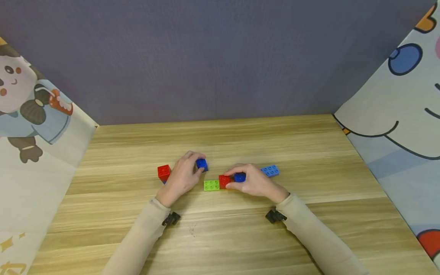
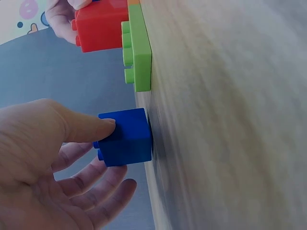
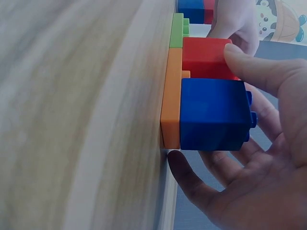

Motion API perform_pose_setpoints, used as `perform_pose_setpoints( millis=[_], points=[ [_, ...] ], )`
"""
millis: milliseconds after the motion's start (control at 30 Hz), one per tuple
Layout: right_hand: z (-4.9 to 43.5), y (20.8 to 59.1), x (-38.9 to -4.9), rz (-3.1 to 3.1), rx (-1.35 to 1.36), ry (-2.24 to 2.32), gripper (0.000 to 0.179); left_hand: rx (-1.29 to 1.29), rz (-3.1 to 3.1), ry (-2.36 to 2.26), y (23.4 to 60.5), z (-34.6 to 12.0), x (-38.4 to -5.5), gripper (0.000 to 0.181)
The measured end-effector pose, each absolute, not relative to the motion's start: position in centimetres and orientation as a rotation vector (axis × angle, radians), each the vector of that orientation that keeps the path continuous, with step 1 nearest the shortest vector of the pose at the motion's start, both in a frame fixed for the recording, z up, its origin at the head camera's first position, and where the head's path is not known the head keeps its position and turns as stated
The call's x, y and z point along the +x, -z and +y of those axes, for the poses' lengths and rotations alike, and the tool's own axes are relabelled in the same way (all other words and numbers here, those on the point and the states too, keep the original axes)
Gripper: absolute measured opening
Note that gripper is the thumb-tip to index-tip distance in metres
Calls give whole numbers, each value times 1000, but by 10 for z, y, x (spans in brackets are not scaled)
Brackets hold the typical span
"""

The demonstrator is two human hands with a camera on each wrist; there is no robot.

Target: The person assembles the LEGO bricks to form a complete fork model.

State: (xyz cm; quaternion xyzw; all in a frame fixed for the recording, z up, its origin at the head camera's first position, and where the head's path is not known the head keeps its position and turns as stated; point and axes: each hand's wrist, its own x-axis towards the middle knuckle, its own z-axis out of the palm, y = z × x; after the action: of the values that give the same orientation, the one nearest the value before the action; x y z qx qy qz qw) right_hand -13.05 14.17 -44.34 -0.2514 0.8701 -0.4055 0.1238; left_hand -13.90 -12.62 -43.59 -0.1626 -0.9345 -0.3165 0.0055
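Observation:
My left hand pinches a blue toy brick between thumb and fingers, low at the table, behind and left of a green studded plate. In the right wrist view the green plate lies end to end with an orange plate. A red brick sits where these two plates meet, and my right hand pinches it with the thumb on its near side. Another blue brick stands on the orange plate beside the red one, under the right palm in the head view.
Left of the left hand stands a red brick with blue beneath it. A light blue studded plate lies beyond the right hand. A grey panel rises behind the wooden table, with printed side walls at left and right.

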Motion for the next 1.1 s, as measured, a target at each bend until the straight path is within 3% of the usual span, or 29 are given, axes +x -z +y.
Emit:
perform_pose_setpoints(
  millis=[1100],
  points=[
    [142,441,-129,2518,-690,1183,35,-593,-2934,1030,428,-132,-117,35]
  ],
)
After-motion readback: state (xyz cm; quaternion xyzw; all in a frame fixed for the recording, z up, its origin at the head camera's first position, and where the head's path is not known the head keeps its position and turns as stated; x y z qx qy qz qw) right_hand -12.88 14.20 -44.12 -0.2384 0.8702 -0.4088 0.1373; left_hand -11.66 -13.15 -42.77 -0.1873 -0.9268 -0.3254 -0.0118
